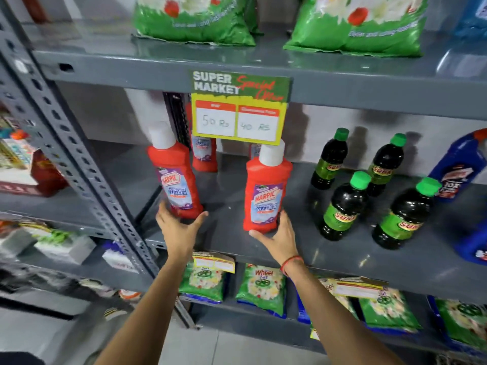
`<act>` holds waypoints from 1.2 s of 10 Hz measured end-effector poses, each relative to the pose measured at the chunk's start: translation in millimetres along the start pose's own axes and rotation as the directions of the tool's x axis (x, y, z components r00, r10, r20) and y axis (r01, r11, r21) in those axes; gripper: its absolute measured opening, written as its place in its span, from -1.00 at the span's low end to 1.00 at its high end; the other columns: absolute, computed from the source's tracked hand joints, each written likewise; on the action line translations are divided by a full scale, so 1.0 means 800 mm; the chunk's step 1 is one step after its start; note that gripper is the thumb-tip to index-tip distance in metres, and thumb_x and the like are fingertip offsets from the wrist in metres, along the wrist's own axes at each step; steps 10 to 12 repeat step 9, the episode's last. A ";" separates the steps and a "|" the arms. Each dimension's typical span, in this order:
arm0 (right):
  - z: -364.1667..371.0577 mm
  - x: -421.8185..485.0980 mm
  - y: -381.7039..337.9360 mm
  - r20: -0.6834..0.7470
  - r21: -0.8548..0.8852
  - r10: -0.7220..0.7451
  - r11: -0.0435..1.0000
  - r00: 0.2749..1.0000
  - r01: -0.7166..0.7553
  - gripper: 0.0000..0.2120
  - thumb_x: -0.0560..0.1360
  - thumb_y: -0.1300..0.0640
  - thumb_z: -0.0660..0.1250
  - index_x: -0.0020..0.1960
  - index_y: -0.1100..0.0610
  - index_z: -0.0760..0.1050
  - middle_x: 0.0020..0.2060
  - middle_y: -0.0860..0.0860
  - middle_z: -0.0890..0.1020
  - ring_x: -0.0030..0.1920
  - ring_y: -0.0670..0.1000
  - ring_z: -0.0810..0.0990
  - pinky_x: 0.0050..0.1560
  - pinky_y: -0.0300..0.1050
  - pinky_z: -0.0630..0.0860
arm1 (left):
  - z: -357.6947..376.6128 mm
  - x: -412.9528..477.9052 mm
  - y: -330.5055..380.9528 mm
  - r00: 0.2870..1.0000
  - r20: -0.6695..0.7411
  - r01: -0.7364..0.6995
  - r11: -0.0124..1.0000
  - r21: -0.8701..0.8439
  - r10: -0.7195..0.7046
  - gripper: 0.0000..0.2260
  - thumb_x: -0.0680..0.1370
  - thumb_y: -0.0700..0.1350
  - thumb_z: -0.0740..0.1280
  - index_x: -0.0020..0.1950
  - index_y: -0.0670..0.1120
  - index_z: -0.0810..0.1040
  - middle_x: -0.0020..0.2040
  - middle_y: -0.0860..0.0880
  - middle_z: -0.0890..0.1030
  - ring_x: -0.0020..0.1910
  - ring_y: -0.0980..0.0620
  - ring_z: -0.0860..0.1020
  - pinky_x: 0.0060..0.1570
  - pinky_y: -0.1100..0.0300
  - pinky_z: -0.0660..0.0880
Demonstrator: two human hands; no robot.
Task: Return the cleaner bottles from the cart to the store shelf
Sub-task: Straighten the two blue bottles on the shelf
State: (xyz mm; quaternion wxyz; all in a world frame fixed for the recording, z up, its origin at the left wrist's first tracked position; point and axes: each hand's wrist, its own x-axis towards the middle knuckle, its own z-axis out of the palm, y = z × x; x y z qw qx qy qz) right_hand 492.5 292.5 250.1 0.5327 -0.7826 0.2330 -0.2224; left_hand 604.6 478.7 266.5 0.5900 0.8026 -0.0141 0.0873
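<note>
I have two red cleaner bottles on the middle shelf (232,185), one at each hand. The left bottle (175,177) leans away to the left, its base just above my left hand (179,227), which is spread wide with fingers and thumb cupped around the foot of the bottle; I cannot tell whether the palm actually touches it. The right bottle (266,196) stands nearly upright directly over my right hand (276,235), also spread, thumb lying in front of the base and fingers reaching up its right side. These look like rigid plastic bottles, full and so fairly heavy at the bottom, with glossy labels that I judge slippery; the flat waist below the white cap is the surer place to take hold, since a push at the foot alone could tip them. Behind my hands, further into the shelf, more red bottles (204,156) stand under a hanging price card (238,111). Off to the right of my right hand is a group of dark bottles with green caps (345,204), well apart, and beyond them a blue bottle (458,164). Below my wrists, green detergent packs (261,288) fill the lower shelf.
</note>
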 end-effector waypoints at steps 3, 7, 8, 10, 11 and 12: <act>0.011 0.003 -0.006 -0.017 -0.066 0.050 0.996 0.999 -0.051 -0.36 0.31 0.09 0.50 0.26 0.22 0.27 0.19 0.18 0.50 0.18 0.11 0.50 0.16 -0.11 0.45 | 0.007 0.029 -0.014 0.998 0.007 0.070 0.997 0.037 -0.070 -0.29 0.23 -0.08 0.56 0.29 -0.15 0.33 0.21 -0.23 0.52 0.19 -0.20 0.50 0.21 -0.11 0.46; 0.016 0.006 -0.014 -0.014 -0.094 0.102 0.990 0.995 -0.103 -0.40 0.35 0.06 0.46 0.25 0.22 0.27 0.21 0.19 0.49 0.20 0.14 0.49 0.12 -0.12 0.43 | 0.001 0.027 -0.012 1.000 0.016 -0.004 0.995 0.095 0.003 -0.34 0.24 -0.06 0.56 0.25 -0.20 0.38 0.19 -0.25 0.56 0.16 -0.21 0.53 0.15 -0.03 0.46; 0.016 0.005 -0.015 -0.004 -0.092 0.107 0.990 0.994 -0.107 -0.40 0.34 0.06 0.46 0.26 0.21 0.26 0.22 0.18 0.49 0.21 0.14 0.49 0.18 -0.04 0.45 | 0.000 0.026 -0.011 0.999 0.032 0.005 0.995 0.099 -0.008 -0.33 0.25 -0.07 0.56 0.25 -0.22 0.37 0.19 -0.26 0.55 0.17 -0.22 0.52 0.16 -0.05 0.46; 0.013 0.004 -0.021 0.002 -0.086 0.107 0.991 0.994 -0.107 -0.38 0.33 0.08 0.47 0.26 0.20 0.26 0.23 0.17 0.50 0.21 0.13 0.49 0.19 -0.04 0.45 | 0.000 0.022 -0.006 0.998 0.048 0.028 0.993 0.113 -0.033 -0.32 0.26 -0.10 0.56 0.28 -0.23 0.34 0.22 -0.27 0.51 0.22 -0.22 0.47 0.21 -0.05 0.42; 0.013 0.004 -0.021 0.002 -0.086 0.107 0.991 0.994 -0.107 -0.38 0.33 0.08 0.47 0.26 0.20 0.26 0.23 0.17 0.50 0.21 0.13 0.49 0.19 -0.04 0.45 | 0.000 0.022 -0.006 0.998 0.048 0.028 0.993 0.113 -0.033 -0.32 0.26 -0.10 0.56 0.28 -0.23 0.34 0.22 -0.27 0.51 0.22 -0.22 0.47 0.21 -0.05 0.42; 0.013 0.004 -0.021 0.002 -0.086 0.107 0.991 0.994 -0.107 -0.38 0.33 0.08 0.47 0.26 0.20 0.26 0.23 0.17 0.50 0.21 0.13 0.49 0.19 -0.04 0.45 | 0.000 0.022 -0.006 0.998 0.048 0.028 0.993 0.113 -0.033 -0.32 0.26 -0.10 0.56 0.28 -0.23 0.34 0.22 -0.27 0.51 0.22 -0.22 0.47 0.21 -0.05 0.42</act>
